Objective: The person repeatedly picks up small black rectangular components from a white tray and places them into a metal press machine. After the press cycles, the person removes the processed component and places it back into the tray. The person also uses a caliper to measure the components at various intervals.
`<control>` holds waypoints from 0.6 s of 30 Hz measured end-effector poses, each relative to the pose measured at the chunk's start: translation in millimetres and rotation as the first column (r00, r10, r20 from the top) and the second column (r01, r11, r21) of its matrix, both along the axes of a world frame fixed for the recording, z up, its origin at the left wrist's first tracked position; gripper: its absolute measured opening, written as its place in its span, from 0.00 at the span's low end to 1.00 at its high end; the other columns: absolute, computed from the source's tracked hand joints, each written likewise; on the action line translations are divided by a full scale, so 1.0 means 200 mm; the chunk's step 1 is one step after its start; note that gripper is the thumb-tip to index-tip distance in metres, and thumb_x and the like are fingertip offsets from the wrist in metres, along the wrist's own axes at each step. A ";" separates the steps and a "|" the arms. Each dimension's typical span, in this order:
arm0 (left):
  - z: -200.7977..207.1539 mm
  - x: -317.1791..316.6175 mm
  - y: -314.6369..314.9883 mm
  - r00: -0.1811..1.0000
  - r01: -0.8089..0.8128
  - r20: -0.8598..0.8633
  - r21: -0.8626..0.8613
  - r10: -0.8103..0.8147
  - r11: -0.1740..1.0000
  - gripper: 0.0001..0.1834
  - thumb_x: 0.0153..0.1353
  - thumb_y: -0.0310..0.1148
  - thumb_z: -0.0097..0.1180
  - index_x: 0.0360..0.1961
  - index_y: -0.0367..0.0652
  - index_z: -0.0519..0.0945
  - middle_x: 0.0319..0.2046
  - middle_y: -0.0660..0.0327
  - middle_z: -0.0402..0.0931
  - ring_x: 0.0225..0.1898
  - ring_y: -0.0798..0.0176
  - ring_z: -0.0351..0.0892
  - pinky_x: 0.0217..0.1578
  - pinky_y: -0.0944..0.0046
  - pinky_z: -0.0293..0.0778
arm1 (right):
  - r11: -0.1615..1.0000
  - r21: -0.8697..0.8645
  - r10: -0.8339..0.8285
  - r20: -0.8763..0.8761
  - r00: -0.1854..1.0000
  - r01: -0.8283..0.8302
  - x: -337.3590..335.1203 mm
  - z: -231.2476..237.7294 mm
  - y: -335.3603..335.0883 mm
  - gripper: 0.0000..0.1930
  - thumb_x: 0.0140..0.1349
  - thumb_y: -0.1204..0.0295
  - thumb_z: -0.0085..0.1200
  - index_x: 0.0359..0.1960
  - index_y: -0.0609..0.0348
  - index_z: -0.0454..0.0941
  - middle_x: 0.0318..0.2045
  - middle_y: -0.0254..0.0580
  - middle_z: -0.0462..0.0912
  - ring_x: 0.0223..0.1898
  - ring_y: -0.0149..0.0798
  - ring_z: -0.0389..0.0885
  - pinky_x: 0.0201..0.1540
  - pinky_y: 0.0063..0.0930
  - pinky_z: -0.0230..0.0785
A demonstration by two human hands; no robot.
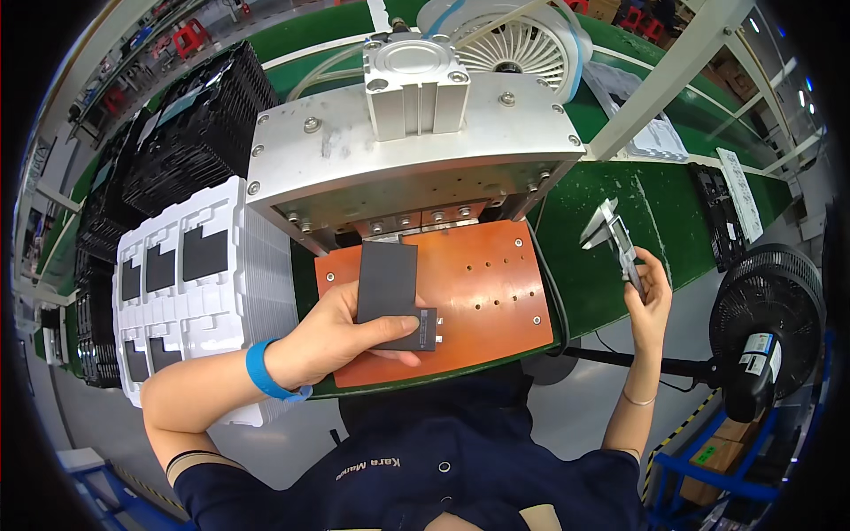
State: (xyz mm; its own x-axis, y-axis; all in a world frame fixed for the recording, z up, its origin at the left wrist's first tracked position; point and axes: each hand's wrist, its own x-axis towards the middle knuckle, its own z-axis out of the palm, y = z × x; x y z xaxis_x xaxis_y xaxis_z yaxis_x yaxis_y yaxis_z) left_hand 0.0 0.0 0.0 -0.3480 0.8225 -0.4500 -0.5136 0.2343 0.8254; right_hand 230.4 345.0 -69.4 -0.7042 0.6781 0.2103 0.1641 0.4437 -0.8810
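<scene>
My left hand [332,334] is closed around a flat black L-shaped battery pack [388,274], its thumb lying across the lower part. Small metal tabs stick out from the pack's right side. The pack is over an orange base plate [491,332] dotted with holes and screws, in front of a silver press [332,164]. Off to the right, my right hand [653,301] grips a digital caliper [622,248], its jaws pointing up and to the left, above the green bench [567,203].
At left stands a stack of white plastic trays [186,323] holding black pieces, with piled black trays [199,133] behind. A black fan [766,327] stands at right, a white round fan [505,44] behind the press. A slanted metal post [664,84] rises at right.
</scene>
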 end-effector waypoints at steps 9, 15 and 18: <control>0.03 -0.04 0.01 0.998 0.025 -0.054 0.000 -0.025 1.000 0.15 0.65 0.28 0.59 0.50 0.32 0.75 0.40 0.54 0.80 0.37 0.61 0.85 0.38 0.65 0.85 | 0.879 0.390 0.343 -0.113 0.933 -0.276 -0.38 0.23 -0.50 0.24 0.43 0.72 0.75 0.45 0.56 0.85 0.28 0.35 0.83 0.22 0.28 0.72 0.21 0.21 0.61; 0.00 -0.04 0.00 0.998 0.047 -0.042 0.017 -0.046 0.999 0.14 0.64 0.27 0.59 0.49 0.32 0.75 0.41 0.54 0.80 0.38 0.61 0.85 0.38 0.64 0.85 | 0.832 0.470 0.377 -0.090 0.922 -0.294 -0.39 0.22 -0.51 0.24 0.42 0.69 0.75 0.44 0.56 0.85 0.27 0.37 0.83 0.22 0.30 0.76 0.21 0.22 0.64; -0.02 -0.04 0.00 0.997 0.072 -0.029 0.020 -0.072 0.997 0.15 0.65 0.27 0.58 0.50 0.33 0.75 0.43 0.54 0.79 0.41 0.60 0.84 0.39 0.64 0.86 | 0.830 0.469 0.383 -0.086 0.920 -0.302 -0.38 0.21 -0.50 0.24 0.42 0.69 0.76 0.44 0.57 0.85 0.27 0.37 0.83 0.22 0.31 0.76 0.22 0.22 0.65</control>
State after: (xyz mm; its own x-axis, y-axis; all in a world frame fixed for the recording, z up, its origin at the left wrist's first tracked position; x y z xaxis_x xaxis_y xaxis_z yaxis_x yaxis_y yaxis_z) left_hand -7.4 -0.8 -4.6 -0.2999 0.8552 -0.4227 -0.4721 0.2520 0.8448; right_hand 154.9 244.2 -26.8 -0.7995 0.2076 0.5637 -0.2041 0.7886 -0.5800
